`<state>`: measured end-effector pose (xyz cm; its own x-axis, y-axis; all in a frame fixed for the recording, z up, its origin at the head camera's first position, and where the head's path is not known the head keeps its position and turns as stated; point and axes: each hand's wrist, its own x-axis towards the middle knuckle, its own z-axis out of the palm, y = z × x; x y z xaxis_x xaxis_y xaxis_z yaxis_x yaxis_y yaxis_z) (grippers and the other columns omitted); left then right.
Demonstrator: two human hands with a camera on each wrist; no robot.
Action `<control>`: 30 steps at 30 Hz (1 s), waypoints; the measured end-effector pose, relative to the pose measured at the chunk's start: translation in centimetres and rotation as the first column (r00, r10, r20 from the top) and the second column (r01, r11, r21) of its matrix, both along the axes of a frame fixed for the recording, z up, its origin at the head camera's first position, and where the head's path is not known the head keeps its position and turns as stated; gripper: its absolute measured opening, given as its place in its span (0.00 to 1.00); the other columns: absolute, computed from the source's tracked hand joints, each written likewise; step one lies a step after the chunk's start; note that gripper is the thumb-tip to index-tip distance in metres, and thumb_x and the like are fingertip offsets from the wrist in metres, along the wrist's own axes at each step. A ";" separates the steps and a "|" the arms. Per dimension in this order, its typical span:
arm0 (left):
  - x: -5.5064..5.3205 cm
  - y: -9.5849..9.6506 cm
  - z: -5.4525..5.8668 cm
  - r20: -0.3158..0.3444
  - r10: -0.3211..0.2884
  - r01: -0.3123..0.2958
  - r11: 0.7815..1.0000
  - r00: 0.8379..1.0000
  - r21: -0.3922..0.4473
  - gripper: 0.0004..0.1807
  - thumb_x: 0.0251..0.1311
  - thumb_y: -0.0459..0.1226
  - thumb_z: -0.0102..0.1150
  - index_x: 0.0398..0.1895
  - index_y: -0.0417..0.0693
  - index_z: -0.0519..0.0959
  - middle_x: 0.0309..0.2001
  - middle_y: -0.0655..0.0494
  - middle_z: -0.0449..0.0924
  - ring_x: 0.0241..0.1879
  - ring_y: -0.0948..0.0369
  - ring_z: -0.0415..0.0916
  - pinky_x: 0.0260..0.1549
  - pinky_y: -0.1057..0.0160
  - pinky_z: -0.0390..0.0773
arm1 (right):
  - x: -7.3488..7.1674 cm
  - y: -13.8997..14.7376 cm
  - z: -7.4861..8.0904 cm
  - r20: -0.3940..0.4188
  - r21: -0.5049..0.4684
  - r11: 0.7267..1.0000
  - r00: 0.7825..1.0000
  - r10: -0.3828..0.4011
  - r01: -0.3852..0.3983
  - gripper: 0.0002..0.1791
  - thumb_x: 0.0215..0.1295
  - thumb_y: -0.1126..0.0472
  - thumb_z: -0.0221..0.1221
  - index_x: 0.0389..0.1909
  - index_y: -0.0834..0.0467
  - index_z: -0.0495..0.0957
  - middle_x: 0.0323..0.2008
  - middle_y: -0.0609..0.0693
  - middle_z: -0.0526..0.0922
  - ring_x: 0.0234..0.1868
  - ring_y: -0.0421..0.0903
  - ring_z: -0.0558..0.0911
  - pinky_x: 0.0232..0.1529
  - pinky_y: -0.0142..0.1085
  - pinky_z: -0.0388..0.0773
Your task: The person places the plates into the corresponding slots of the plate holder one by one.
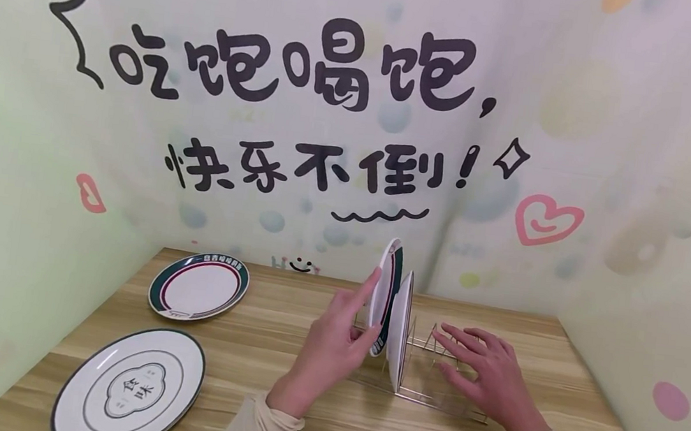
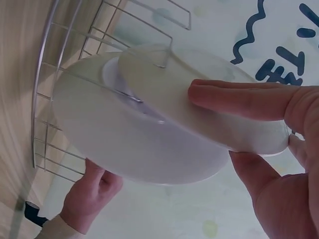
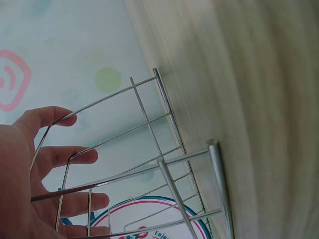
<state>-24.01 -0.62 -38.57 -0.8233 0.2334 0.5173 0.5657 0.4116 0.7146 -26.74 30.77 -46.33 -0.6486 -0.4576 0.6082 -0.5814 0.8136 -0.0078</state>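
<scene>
My left hand pinches a small plate with a dark green band, thumb near its lower edge and fingers along its back. The plate stands nearly upright over the left part of a wire dish rack. Just right of it, a larger white plate stands on edge in the rack; in the left wrist view the small plate overlaps this larger plate. At the rack's right end is my right hand, fingers spread and fairly straight against the wires.
Two plates lie flat at the table's left: a green-rimmed plate at the back and a larger white plate with a printed centre nearer me. A printed curtain hangs behind the wooden table, with pale walls at both sides.
</scene>
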 end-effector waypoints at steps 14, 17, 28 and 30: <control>0.1 1.4 -1.8 -0.123 0.017 -0.029 0.995 0.992 -0.094 0.46 0.66 0.32 0.67 0.83 0.65 0.57 0.53 0.43 0.75 0.31 0.62 0.79 0.29 0.70 0.79 | -0.1 -0.1 0.1 -0.040 -0.029 0.998 0.998 0.048 -0.049 0.30 0.61 0.48 0.70 0.66 0.43 0.81 0.62 0.47 0.83 0.57 0.60 0.79 0.51 0.64 0.70; 0.0 1.5 -2.1 -0.119 0.011 -0.024 0.994 0.993 -0.103 0.46 0.66 0.32 0.68 0.83 0.64 0.57 0.54 0.43 0.74 0.30 0.61 0.79 0.29 0.70 0.78 | -0.1 -0.1 0.1 -0.039 -0.026 0.999 0.998 0.047 -0.048 0.30 0.62 0.48 0.69 0.66 0.43 0.81 0.62 0.47 0.83 0.57 0.59 0.79 0.51 0.64 0.70; -0.2 1.5 -2.5 -0.059 0.011 -0.017 0.995 0.998 -0.099 0.48 0.66 0.32 0.68 0.83 0.67 0.55 0.55 0.43 0.74 0.30 0.61 0.78 0.27 0.70 0.77 | -0.2 0.0 0.1 -0.032 -0.020 0.999 0.999 0.040 -0.041 0.30 0.62 0.48 0.69 0.67 0.42 0.81 0.63 0.47 0.82 0.58 0.60 0.79 0.52 0.64 0.70; -0.2 1.5 -2.5 -0.042 0.008 -0.012 0.995 0.999 -0.101 0.48 0.66 0.32 0.68 0.83 0.67 0.55 0.54 0.43 0.73 0.29 0.63 0.77 0.26 0.70 0.77 | -0.1 -0.1 0.1 -0.027 -0.019 0.999 0.999 0.035 -0.035 0.30 0.62 0.48 0.69 0.67 0.42 0.81 0.63 0.47 0.82 0.58 0.60 0.79 0.52 0.64 0.70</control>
<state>-24.20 0.88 -41.10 -0.8041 0.2785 0.5252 0.5896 0.4865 0.6448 -26.85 30.72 -46.26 -0.6155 -0.4677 0.6343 -0.6099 0.7925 -0.0075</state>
